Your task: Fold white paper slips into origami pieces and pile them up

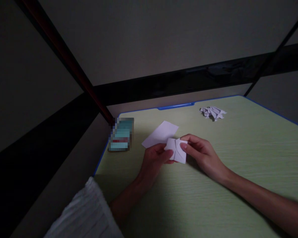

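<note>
Both hands pinch the small, partly folded white paper piece (176,150) just above the pale green surface (238,158), left hand (154,162) and right hand (203,153) at opposite edges — light, flimsy, easily creased, so best gripped along its folds.

I see the folded paper (176,150) over the middle of the tabletop (238,148), a little toward its left edge, pinched between the left grip (154,158) on its left and the right grip (202,152) on its right. Just behind it a flat sheet (160,134) lies on the tabletop, its near end hidden by the folded paper. A small pack (121,134) sits at the far left corner, left of the sheet. A pile of folded pieces (213,112) lies by the far edge, toward the far right corner, well apart from both grips.
</note>
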Available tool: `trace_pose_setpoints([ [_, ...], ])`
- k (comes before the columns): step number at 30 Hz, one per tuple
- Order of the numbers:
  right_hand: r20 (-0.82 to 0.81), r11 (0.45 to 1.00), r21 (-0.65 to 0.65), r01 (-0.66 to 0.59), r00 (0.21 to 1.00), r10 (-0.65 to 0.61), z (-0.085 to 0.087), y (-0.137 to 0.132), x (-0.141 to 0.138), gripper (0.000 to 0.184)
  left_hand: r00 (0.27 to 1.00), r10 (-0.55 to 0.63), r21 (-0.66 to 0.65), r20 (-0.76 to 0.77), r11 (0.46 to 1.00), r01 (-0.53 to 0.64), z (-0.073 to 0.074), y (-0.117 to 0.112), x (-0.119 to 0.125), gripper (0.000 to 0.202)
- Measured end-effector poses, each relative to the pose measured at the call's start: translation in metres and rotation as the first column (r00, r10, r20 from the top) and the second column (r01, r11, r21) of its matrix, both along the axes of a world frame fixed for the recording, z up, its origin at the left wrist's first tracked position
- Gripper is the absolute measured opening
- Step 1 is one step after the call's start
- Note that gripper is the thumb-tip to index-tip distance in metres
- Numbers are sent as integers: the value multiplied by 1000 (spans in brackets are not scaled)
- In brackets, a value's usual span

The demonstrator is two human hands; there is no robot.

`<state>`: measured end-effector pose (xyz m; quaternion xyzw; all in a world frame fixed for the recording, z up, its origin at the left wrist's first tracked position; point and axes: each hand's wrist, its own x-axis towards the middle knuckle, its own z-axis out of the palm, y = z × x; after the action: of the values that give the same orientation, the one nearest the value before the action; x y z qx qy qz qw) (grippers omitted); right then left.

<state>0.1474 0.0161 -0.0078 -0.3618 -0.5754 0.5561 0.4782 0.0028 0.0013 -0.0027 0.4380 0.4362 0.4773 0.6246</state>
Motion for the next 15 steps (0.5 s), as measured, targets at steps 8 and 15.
trace_pose_setpoints([
  [8,25,996,77,-50,999,48,2,-3,-1,26,987,97,-5,-129,995,-99,-3,1,2,19],
  [15,-96,989,144,-30,994,44,0,-4,-5,29,988,129,-19,-85,991,-131,0,0,2,20],
])
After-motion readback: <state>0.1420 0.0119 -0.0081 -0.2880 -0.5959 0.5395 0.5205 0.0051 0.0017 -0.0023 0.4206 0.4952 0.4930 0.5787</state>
